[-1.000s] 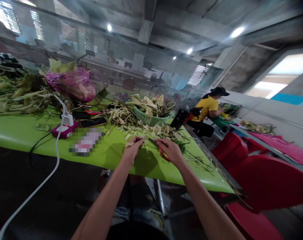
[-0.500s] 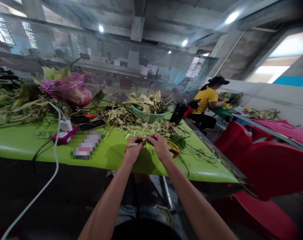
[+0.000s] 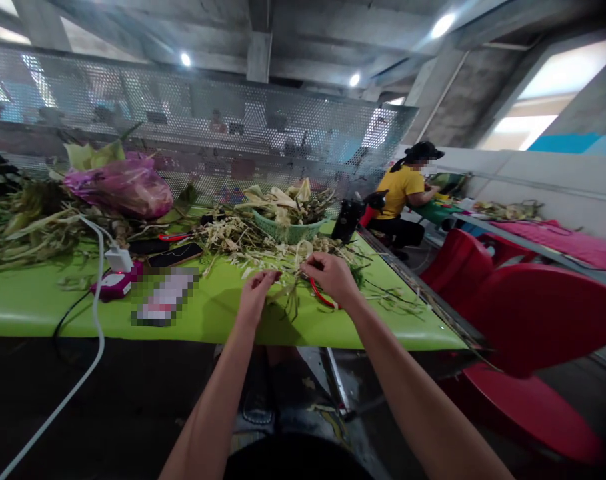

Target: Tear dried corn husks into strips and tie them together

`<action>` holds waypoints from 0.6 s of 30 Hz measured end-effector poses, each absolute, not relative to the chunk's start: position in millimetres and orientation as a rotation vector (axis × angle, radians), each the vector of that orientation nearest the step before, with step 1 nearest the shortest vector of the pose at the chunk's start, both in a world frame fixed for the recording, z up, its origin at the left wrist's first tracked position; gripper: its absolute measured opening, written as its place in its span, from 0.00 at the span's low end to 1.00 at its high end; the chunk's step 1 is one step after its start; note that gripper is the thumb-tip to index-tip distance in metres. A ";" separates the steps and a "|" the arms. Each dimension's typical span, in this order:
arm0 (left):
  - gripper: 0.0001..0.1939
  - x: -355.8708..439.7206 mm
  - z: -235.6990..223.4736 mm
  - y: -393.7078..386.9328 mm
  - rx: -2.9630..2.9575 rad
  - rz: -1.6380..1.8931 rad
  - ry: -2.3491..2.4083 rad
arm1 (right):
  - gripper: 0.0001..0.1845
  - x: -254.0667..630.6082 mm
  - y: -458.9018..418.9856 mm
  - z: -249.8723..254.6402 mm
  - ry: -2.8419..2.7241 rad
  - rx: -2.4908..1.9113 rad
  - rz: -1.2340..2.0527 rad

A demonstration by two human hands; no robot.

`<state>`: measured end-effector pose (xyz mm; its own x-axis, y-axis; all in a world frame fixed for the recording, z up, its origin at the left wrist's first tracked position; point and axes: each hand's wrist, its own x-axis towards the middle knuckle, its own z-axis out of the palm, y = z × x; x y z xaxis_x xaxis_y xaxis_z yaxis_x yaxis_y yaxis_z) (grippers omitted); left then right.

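Observation:
Over the front of the green-covered table (image 3: 183, 333), my left hand (image 3: 255, 293) is closed in a pinch; anything between its fingertips is too small to make out. My right hand (image 3: 330, 275), a little to the right, pinches a thin plant strip (image 3: 299, 268). Between the hands, a small bunch of greenish strips (image 3: 291, 300) hangs or lies; I cannot tell if it is attached to what the right hand holds. A pale curled strip (image 3: 303, 251) shows just behind the fingertips. Under the right hand, the red scissors handle (image 3: 321, 297) is partly covered.
A green basket (image 3: 287, 231) of dried husks stands behind loose plant scraps (image 3: 227, 235). To the left are a pink bag (image 3: 120, 187), a phone (image 3: 175, 255), and a purple socket block (image 3: 117, 283) with a white cable. A co-worker (image 3: 400, 190) sits beyond red chairs (image 3: 547, 320).
My hands have moved from touching to apart, the right one rightward. A pale strip across my left hand no longer shows, and greenish strips now appear between the hands. The view has shifted slightly.

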<state>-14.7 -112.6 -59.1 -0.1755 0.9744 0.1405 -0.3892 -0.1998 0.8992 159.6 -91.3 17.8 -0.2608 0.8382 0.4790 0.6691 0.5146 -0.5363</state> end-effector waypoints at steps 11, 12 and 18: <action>0.15 -7.2 -64.1 -106.2 0.958 1.509 0.797 | 0.11 144.4 -98.7 -1.6 -1.886 -1.085 0.400; 0.15 -7.6 -63.6 -106.5 0.940 1.538 0.802 | 0.12 144.7 -100.4 -7.7 -1.820 -1.090 0.441; 0.16 -7.7 -61.4 -109.9 0.875 1.549 0.783 | 0.14 136.7 -113.7 -38.0 -1.762 -1.143 0.741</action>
<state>-7.7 -109.9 -61.4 -0.0882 0.9895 0.1143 -0.4945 -0.1431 0.8573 136.7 -113.7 -38.0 -0.1860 0.9174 0.3517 0.3904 0.3975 -0.8304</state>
